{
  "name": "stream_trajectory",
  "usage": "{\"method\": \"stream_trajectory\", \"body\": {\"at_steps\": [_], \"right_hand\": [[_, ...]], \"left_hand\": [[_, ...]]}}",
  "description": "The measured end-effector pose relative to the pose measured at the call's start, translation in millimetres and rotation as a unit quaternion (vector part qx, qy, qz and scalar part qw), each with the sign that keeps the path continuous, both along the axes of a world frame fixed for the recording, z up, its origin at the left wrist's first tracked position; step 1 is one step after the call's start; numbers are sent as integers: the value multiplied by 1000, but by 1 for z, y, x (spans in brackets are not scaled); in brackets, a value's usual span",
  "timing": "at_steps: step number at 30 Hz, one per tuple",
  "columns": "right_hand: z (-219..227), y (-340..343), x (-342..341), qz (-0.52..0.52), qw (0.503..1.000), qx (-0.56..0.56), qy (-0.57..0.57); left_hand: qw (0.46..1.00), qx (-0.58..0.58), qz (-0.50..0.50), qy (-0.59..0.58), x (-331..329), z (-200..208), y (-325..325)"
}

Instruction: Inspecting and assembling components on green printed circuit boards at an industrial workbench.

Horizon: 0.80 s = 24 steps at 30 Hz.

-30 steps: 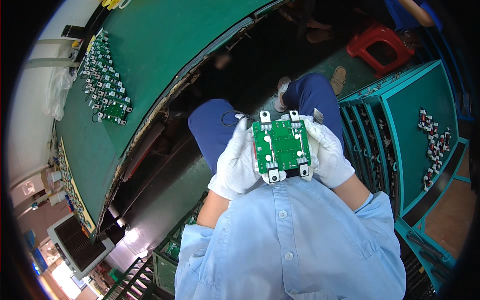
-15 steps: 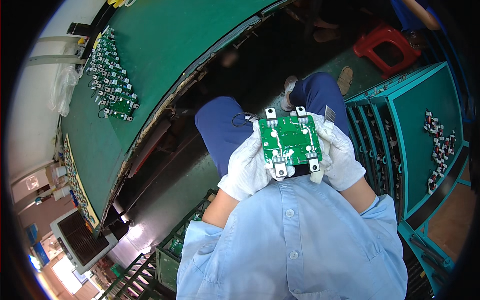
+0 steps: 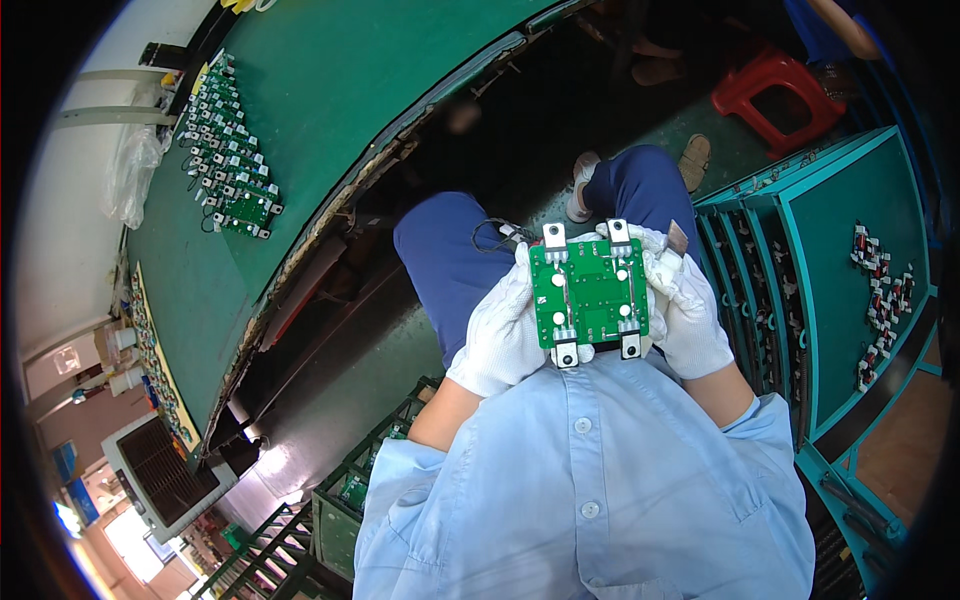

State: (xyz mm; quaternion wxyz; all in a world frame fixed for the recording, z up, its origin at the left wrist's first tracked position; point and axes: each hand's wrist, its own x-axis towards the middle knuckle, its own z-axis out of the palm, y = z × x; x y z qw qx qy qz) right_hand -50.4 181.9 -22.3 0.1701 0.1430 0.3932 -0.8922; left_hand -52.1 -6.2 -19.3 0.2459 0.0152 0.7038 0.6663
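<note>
A green circuit board (image 3: 592, 294) is held up before my body, with white blobs, solder traces and metal-tabbed black parts jutting from its upper and lower edges. My left hand (image 3: 507, 325), in a white knit glove, is closed on the board's left edge. The right hand (image 3: 690, 318), gloved alike, grips the right edge. It also clasps a small flat-bladed tool (image 3: 677, 238) with a pale handle, its slanted blade tip pointing up. Dark wire loops (image 3: 490, 235) stick out by the board's upper left corner. Fingertips behind the board are hidden.
To the left, a green-topped bench (image 3: 330, 110) carries rows of similar boards (image 3: 228, 150). A teal rack (image 3: 850, 300) stands at the right with small parts (image 3: 880, 300) on it. A red stool (image 3: 780, 100) is at the far right, near another person's arm (image 3: 842, 25). A crate (image 3: 335, 510) holds boards.
The board has shifted slightly right and down and its tilt has lessened. The bladed tool has turned in my right hand, its tip moving right.
</note>
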Motion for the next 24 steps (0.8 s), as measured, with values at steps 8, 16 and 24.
{"method": "stream_trajectory", "body": {"at_steps": [8, 16, 24], "right_hand": [[-15, 1, 3, 2, 1000, -6, 3], [-18, 0, 2, 4, 1000, -16, 14], [-17, -1, -1, -16, 1000, -20, -7]], "left_hand": [[992, -23, -17, 119, -6, 5, 9], [986, 126, 64, -85, -4, -7, 10], [984, 130, 89, -87, -3, -10, 14]]}}
